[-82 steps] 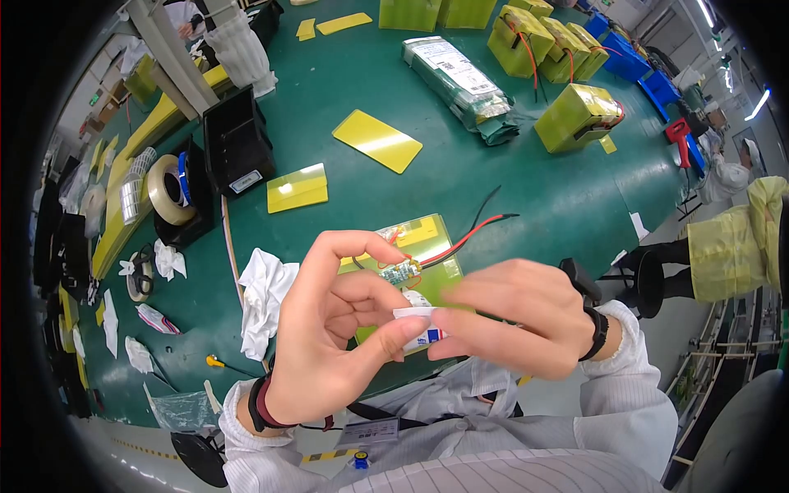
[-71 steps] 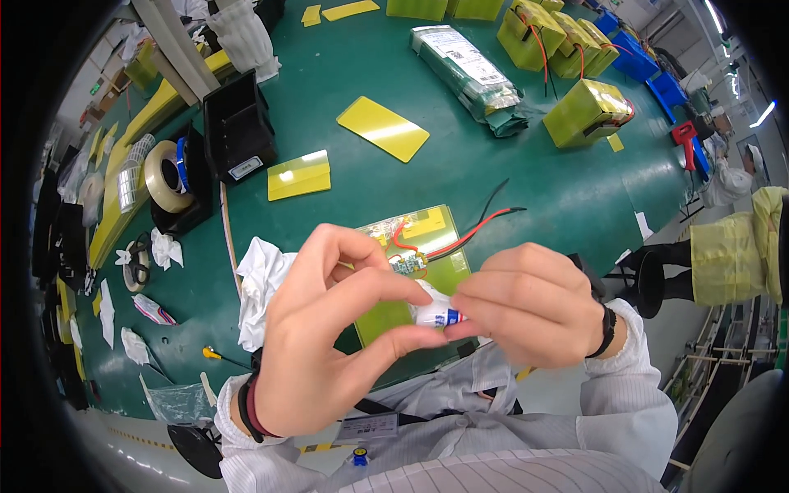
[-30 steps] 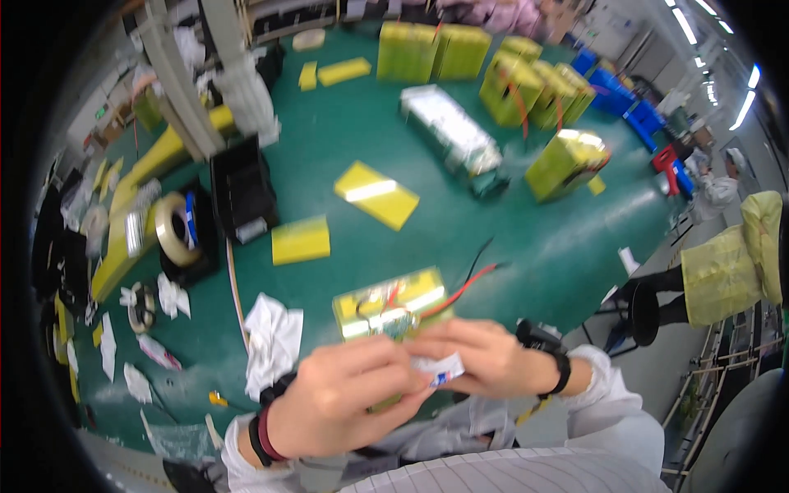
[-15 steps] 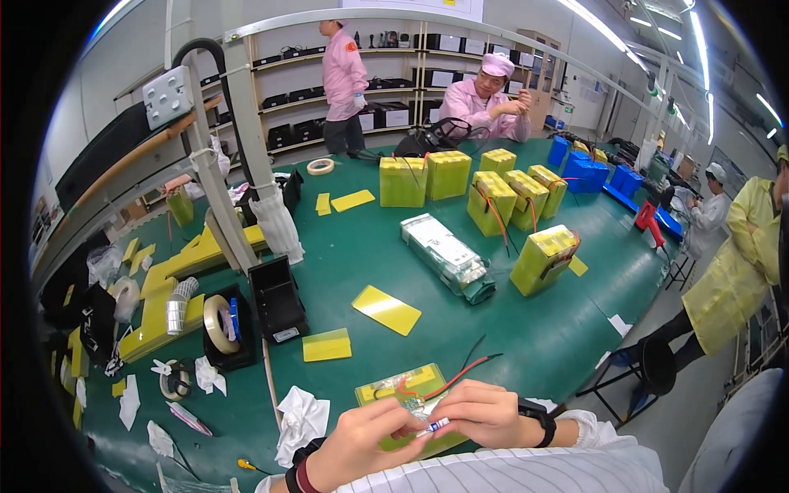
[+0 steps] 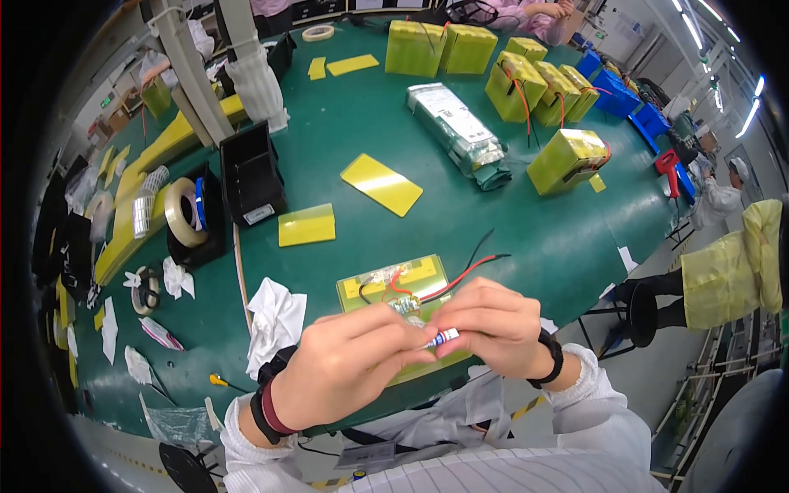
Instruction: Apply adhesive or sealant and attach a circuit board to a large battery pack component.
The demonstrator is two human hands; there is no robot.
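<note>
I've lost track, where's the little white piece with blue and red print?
In the head view, the white piece is below and right of centre, pinched between the left hand and right hand, near the circuit board.

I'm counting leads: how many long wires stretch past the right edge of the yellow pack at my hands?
2: the red wire, reaching right, and the black wire, rising farther up the picture. Others could be hidden behind the right hand.
</note>
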